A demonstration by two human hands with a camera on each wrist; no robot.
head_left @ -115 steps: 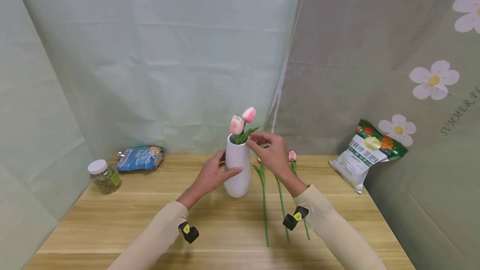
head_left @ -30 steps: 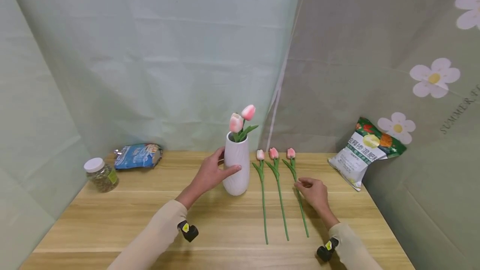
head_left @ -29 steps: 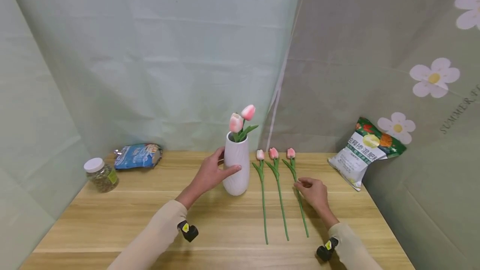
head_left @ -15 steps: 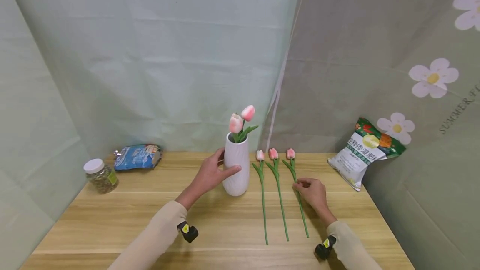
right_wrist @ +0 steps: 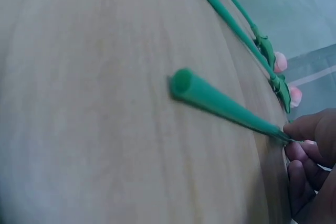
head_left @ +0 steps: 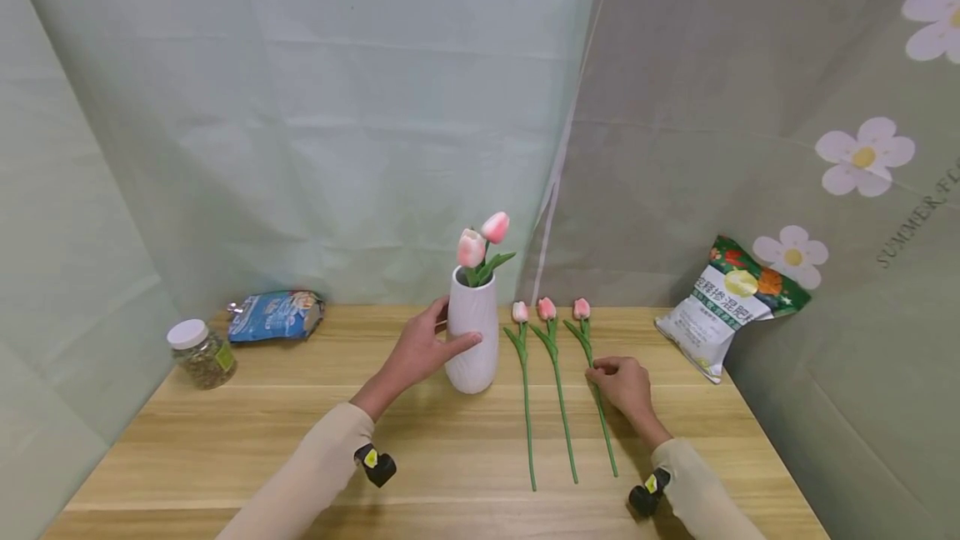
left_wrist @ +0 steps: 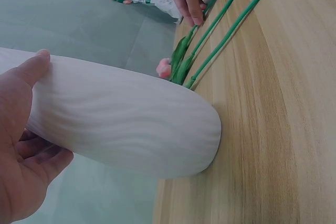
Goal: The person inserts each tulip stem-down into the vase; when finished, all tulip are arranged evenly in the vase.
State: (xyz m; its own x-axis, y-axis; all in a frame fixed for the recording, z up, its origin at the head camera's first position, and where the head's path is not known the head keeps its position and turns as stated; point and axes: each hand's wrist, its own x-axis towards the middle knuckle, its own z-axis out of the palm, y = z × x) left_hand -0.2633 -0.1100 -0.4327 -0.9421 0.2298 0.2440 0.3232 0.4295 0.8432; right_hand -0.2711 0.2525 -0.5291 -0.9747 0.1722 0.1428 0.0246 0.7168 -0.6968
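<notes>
A white ribbed vase stands upright on the table, with two pink tulips in its mouth. My left hand holds the vase from its left side, fingers behind and thumb across the front; the left wrist view shows the same grip on the vase. Three more tulips lie side by side to the vase's right. The rightmost tulip has its stem pinched between the thumb and fingers of my right hand, just below the leaves. In the right wrist view its hollow stem end points toward the camera.
The left tulip and middle tulip lie between vase and right hand. A lidded jar and a blue bag sit at the left. At the back right a white and green bag leans on the cloth wall.
My right hand has left the leaves at the vase mouth and come down right to the rightmost tulip's stem. Over the last second it has barely shifted. My left hand stays on the vase.
</notes>
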